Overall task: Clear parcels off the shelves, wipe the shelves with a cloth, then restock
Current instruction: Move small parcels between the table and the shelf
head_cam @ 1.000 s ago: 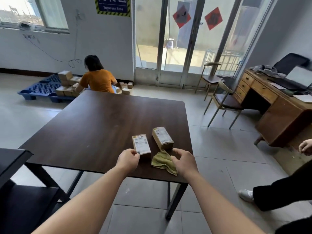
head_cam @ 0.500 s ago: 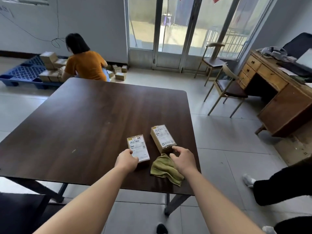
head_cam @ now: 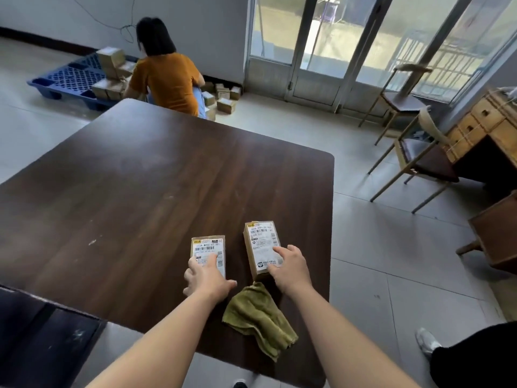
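Two cardboard parcels lie flat, labels up, near the front right of the dark table (head_cam: 167,177), their long axes running away from the wearer; the right parcel (head_cam: 260,242) has its far end angled slightly left. The left hand (head_cam: 205,280) grasps the near end of the left parcel (head_cam: 208,245); the right hand (head_cam: 291,268) has its fingers on the right parcel's label, grip not discernible. A crumpled green cloth (head_cam: 258,317) lies just behind the right parcel, and a blue pallet (head_cam: 70,79) at rear carries cardboard boxes (head_cam: 110,58).
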A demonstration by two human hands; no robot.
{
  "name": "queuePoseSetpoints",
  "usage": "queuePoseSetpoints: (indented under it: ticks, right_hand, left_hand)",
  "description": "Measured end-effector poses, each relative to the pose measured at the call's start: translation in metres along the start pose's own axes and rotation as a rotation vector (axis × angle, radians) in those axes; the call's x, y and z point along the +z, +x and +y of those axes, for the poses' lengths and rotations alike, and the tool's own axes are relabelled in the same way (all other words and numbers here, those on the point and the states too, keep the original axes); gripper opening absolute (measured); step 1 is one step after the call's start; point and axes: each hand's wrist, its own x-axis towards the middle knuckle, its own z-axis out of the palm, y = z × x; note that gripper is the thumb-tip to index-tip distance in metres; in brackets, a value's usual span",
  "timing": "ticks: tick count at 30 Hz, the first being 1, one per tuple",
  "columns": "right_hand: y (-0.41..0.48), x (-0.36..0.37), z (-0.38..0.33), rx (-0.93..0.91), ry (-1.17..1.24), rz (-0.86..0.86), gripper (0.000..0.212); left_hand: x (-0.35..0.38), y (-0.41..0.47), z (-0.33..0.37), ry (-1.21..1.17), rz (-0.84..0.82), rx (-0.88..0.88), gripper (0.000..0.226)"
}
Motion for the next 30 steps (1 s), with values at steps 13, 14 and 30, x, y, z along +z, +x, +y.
queuePoseSetpoints:
  ticks: [13, 14, 30]
  right_hand:
    - [0.047, 0.044, 0.005, -0.065, -0.267, -0.131, 0.086]
    - [0.048, 0.045, 0.005, -0.051, -0.272, -0.133, 0.086]
    - [0.028, 0.051, -0.075, -0.298, -0.344, -0.155, 0.080]
  left_hand:
    - [0.026, 0.023, -0.008, 0.051, 0.064, -0.048, 0.094]
    - [0.024, 0.023, -0.008, 0.048, 0.067, -0.049, 0.094]
    - [-0.052, -0.005, -0.068, -0.025, 0.241, -0.215, 0.092]
